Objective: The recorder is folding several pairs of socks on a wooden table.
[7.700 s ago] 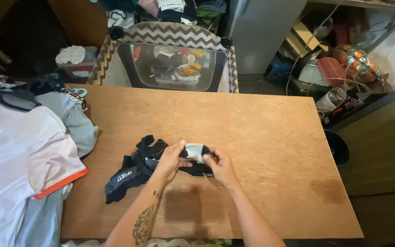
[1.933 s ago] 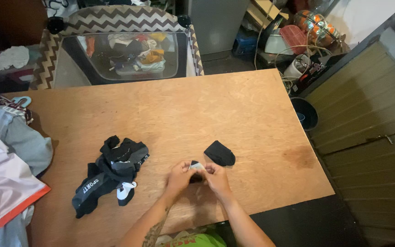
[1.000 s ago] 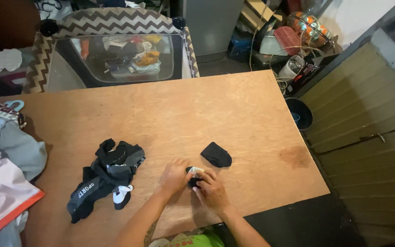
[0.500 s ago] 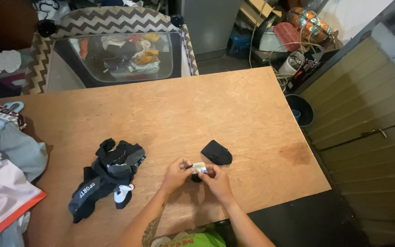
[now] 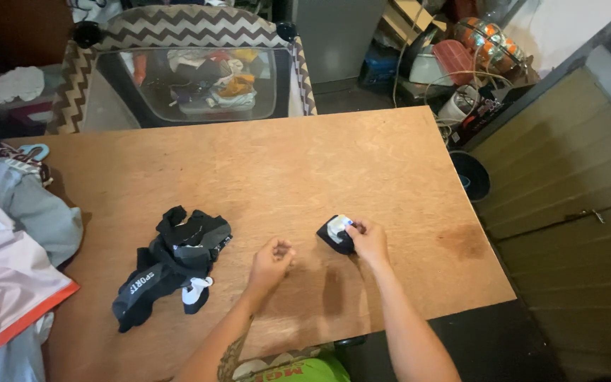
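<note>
My right hand rests on a small folded sock with a grey-and-white patch, which lies on top of a black folded sock on the wooden table. My fingers pinch the top sock's right edge. My left hand hovers loosely curled over the bare table to the left, holding nothing. A heap of black socks with some white bits lies farther left.
A pile of white, grey and orange-trimmed clothes covers the table's left end. Behind the table stands a zigzag-patterned mesh playpen with clothes inside. Clutter and a dark bucket sit at the right, beside a wooden panel.
Both hands were folding the small sock near the table's front. My right hand has carried it right and set it on the black folded sock. My left hand has let go.
</note>
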